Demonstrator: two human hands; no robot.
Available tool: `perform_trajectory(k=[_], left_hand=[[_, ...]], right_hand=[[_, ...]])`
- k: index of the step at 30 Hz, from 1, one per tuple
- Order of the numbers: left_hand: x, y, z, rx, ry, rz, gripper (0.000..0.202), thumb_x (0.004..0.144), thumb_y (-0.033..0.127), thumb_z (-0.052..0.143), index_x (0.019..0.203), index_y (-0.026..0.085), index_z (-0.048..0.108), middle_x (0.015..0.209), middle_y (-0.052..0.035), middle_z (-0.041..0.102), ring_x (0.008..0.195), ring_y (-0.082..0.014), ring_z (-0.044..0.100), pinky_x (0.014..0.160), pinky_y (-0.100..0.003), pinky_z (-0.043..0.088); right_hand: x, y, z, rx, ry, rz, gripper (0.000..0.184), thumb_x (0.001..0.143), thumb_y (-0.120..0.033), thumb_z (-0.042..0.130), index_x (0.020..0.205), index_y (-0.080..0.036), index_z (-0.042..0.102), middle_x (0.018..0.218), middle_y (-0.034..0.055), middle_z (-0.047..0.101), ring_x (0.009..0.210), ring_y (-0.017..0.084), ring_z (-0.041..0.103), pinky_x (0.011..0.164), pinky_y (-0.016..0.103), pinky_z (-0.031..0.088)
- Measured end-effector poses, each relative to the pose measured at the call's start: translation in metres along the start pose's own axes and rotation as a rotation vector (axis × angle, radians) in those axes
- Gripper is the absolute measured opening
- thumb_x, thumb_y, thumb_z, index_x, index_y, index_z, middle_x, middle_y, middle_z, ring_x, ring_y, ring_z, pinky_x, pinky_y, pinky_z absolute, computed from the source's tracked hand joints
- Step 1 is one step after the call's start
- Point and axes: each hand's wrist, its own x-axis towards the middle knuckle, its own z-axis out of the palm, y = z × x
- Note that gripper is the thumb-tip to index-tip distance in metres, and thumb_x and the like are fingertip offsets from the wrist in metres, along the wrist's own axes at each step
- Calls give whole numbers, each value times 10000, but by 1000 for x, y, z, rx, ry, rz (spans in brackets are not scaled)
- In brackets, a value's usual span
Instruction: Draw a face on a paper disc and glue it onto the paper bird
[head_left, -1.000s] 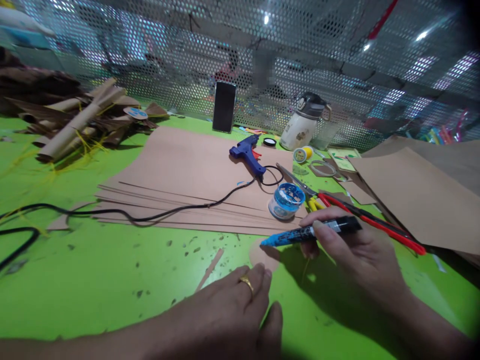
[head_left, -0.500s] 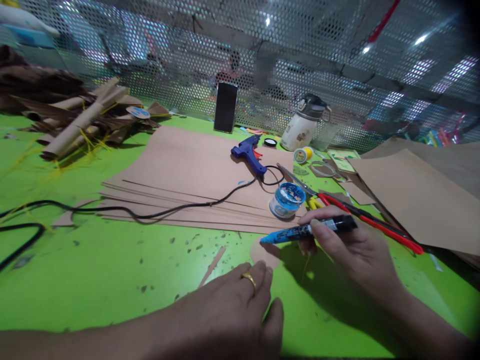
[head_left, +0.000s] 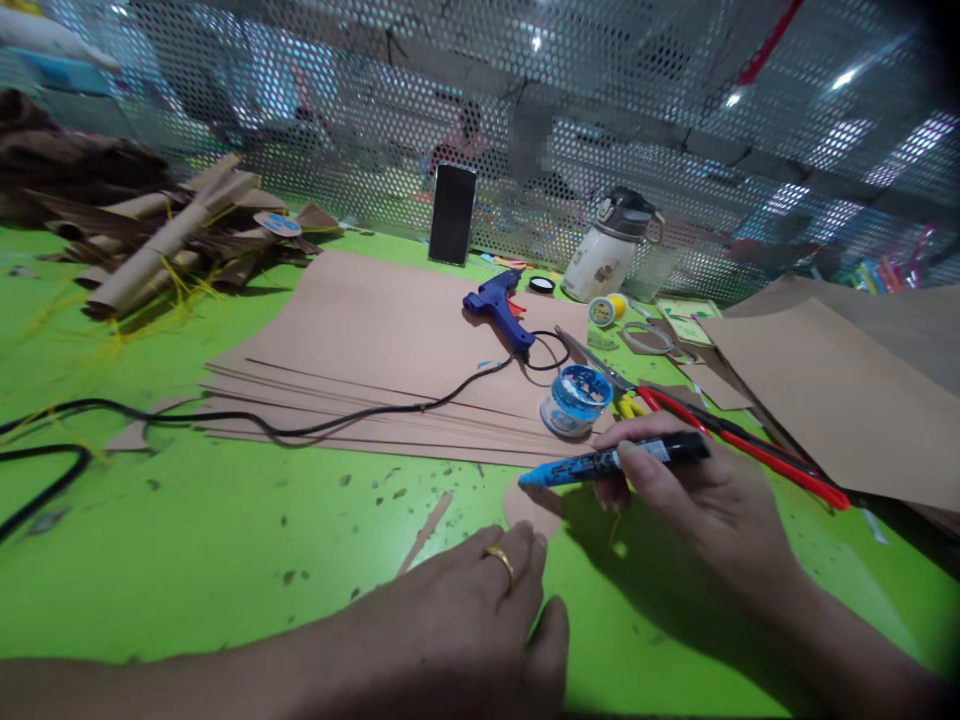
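My right hand (head_left: 697,500) is closed around a black marker (head_left: 607,463) with a blue, paint-smeared tip. The tip is at the upper left edge of a small rounded piece of brown paper (head_left: 529,508) on the green table. My left hand (head_left: 480,610), with a gold ring on one finger, lies palm down with its fingers stretched out. Those fingertips rest on the lower edge of the paper piece and hide part of it. Just behind the marker stands an open jar of blue paint (head_left: 576,402).
A blue glue gun (head_left: 499,308) lies on stacked brown paper sheets (head_left: 360,310), its black cord trailing left. Red-handled scissors (head_left: 739,440) lie at the right. A phone (head_left: 452,214) and a bottle (head_left: 607,245) stand at the back. Paper rolls (head_left: 165,240) are heaped at the left.
The marker and my right hand have shifted very slightly left. My left hand stays in place on the paper piece.
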Motion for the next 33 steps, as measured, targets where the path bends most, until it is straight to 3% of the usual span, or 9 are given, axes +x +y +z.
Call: perform_trajectory(k=[3,5,10,16,18,22,28,33], left_hand=[[0,-1,-1,99,164,72,240,833,252,557,1023,133,643,1086,-183,679,1014,-305,634,825,-430,550],[0,-3,-3,109,211,133,206,819,246,583,988,143,643,1083,-180,682,1000,-301,639,814,-426,553],[-3,-5,-4,54,73,155,219,808,268,603,983,145,646,1113,-174,675,1017,-295,632,867,-449,534],[1,-4,-9,153,246,153,143,844,229,556,946,158,627,1039,-159,700,941,-270,660,795,-388,551],[2,-3,-9,142,228,141,152,852,238,548,956,159,625,1050,-155,698,941,-265,659,790,-373,551],[0,0,-2,114,161,-13,245,855,311,546,1006,141,638,1075,-155,687,948,-261,649,833,-385,543],[-1,-4,-6,158,275,157,150,846,261,567,950,166,619,1050,-152,694,955,-266,646,843,-389,523],[-1,-2,-5,103,163,97,166,844,258,558,954,151,619,1092,-173,679,1000,-283,635,845,-414,535]], right_hand=[[0,1,1,-5,2,3,99,919,-283,552,933,-244,643,670,-8,624,583,140,598,541,275,476],[1,1,1,-4,2,8,103,924,-284,546,935,-244,640,666,-10,621,581,138,596,538,272,474],[1,1,1,-4,-4,8,106,926,-292,544,923,-242,636,675,-7,612,581,137,589,532,273,469],[-1,2,1,-13,-17,16,116,927,-303,541,955,-244,637,704,-1,621,606,149,607,558,292,479],[-1,3,1,-11,-23,18,116,929,-302,538,955,-248,636,692,-4,618,599,146,604,552,286,478],[-1,3,2,-9,-21,23,104,928,-288,543,970,-255,632,692,-10,625,606,140,609,553,273,481],[-1,3,3,-11,-27,26,105,932,-278,541,979,-254,631,710,-16,630,623,130,614,566,260,491],[-1,3,2,-17,-24,2,107,926,-279,546,976,-239,631,706,-9,639,611,137,622,558,272,499]])
